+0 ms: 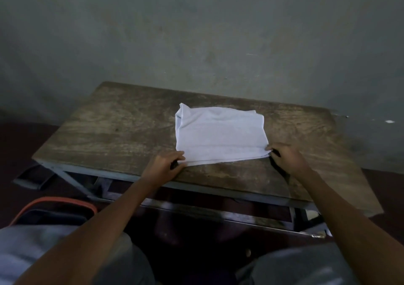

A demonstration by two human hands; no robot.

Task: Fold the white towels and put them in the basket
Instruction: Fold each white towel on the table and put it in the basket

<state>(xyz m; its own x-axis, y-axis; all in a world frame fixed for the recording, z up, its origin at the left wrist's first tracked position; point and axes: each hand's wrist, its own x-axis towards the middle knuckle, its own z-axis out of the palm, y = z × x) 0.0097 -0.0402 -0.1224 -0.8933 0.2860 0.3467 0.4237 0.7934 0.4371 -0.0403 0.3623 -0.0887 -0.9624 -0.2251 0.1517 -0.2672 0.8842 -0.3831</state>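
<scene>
One white towel [220,136] lies on the wooden table [122,127], right of the middle, already doubled over into a rough rectangle with a layered edge along its near side. I have both near corners pinched: my left hand [166,164] closes thumb and fingers on the near left corner, and my right hand [286,156] does the same on the near right corner. Both hands rest low on the tabletop with the cloth flat between them.

I judge that I am partway through folding this towel, either squaring the near edges or about to take another fold. The far left corner sticks up a little and the far edge is uneven, so the layers are not lined up well.

The next move, as I see it, calls for lifting both near corners together, keeping the edge taut, and carrying it over to the far edge so the towel halves cleanly. I should keep all the layers in each pinch, or the lower one will slide and bunch.

Down on the floor to my near left sits a dark container with an orange rim [52,208], which I take to be the basket; I cannot see inside it well enough to tell what it holds.
</scene>
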